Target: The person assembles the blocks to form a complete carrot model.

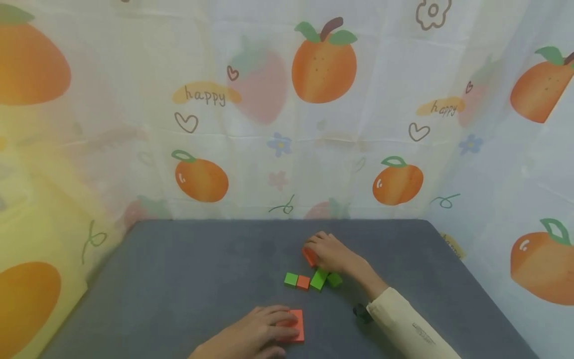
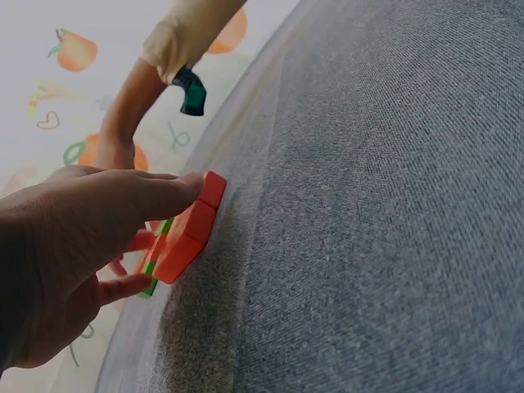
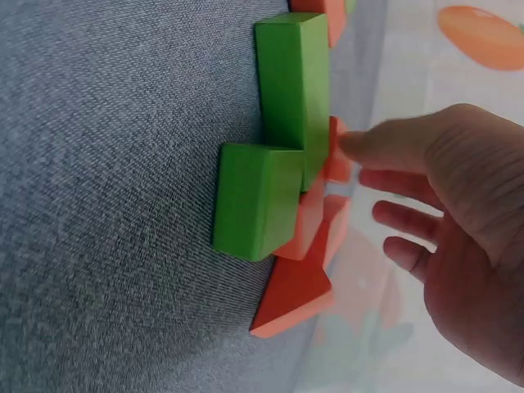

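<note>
My left hand [image 1: 251, 331] rests with its fingers laid across flat red blocks [image 1: 298, 326] near the front of the table. In the left wrist view, its thumb lies along the top of these red blocks [image 2: 187, 237]. Farther back, my right hand [image 1: 332, 252] pinches a red block [image 1: 309, 257] between thumb and curled fingers. In the right wrist view, the thumb tip meets a red piece [image 3: 338, 151], partly hidden behind a tall green block [image 3: 291, 82]. A shorter green block [image 3: 255, 201] and a red wedge-shaped piece [image 3: 293, 299] stand close by.
A row in mid-table holds a green cube [image 1: 291, 279], a red cube [image 1: 303, 282], a longer green block [image 1: 319, 279] and another green block [image 1: 334, 279]. The dark grey table [image 1: 179, 279] ends at a fruit-print curtain [image 1: 323, 149]. A dark device [image 1: 361, 313] hangs at the right cuff.
</note>
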### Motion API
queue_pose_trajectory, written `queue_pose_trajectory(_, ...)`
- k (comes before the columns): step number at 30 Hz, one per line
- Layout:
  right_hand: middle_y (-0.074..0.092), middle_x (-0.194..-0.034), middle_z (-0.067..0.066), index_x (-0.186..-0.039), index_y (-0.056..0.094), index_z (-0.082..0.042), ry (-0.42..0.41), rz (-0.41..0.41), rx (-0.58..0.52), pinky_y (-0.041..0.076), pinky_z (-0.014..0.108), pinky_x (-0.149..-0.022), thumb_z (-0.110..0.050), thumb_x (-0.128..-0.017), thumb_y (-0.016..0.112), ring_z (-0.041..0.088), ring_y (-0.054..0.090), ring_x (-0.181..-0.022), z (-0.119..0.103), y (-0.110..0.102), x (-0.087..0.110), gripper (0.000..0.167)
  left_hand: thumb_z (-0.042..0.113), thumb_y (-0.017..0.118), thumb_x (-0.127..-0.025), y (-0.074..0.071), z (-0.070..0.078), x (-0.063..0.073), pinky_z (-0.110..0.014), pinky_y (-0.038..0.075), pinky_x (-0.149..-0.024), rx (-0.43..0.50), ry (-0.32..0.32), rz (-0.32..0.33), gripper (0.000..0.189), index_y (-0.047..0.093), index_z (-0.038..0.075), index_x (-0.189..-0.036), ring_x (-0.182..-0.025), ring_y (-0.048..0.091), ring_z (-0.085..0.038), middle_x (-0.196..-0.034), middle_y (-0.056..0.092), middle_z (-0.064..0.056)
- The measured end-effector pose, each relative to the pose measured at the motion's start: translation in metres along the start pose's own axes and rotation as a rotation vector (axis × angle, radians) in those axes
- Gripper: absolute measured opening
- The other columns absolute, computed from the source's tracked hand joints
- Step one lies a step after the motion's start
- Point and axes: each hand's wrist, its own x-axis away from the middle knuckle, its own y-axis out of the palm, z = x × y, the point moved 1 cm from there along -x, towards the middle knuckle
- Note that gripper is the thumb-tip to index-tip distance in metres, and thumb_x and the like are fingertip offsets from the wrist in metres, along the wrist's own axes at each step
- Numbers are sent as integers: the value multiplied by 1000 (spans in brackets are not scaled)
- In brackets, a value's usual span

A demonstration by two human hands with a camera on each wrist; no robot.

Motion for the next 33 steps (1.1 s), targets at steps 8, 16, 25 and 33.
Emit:
queue_pose_trajectory(8, 68, -136, 13, -130, 72, -10, 58, -97, -19, 49, 59, -107, -18, -93, 79, 37, 55, -130, 0, -3, -9, 39, 29, 60, -107, 2, 0, -2, -24, 57, -100, 32, 34, -23, 33, 67, 23, -139, -129, 60, -12, -136, 65, 5)
queue_pose_trajectory(16, 74, -117, 10, -113, 77, -10, 5, 47, 43, 51, 48, -85, -21, -89, 82, 32, 61, -109, -5, -4, -8, 26, 16, 70, -100, 8, 3, -4, -17, 56, -94, -47, 84, 117, 25, 74, 21, -124, -119, 64, -11, -124, 69, 4)
queue_pose_trajectory(25, 72, -114, 9, -114, 75, -9, 11, 147, 74, 55, 48, -82, -28, -87, 84, 31, 66, -101, -27, -25, 15, 34, 17, 65, -103, 11, 5, -6, -19, 57, -95, -73, 79, 145, 24, 75, 22, -124, -121, 63, -11, -123, 70, 6)
queue_pose_trajectory(33, 69, -106, -1, -106, 75, -13, -98, 28, -32, 54, 35, -81, -30, -85, 86, 15, 62, -94, -55, -34, 62, 30, 19, 68, -102, 13, 4, -5, -16, 54, -98, -115, 98, 179, 24, 77, 24, -123, -120, 63, -9, -123, 70, 8)
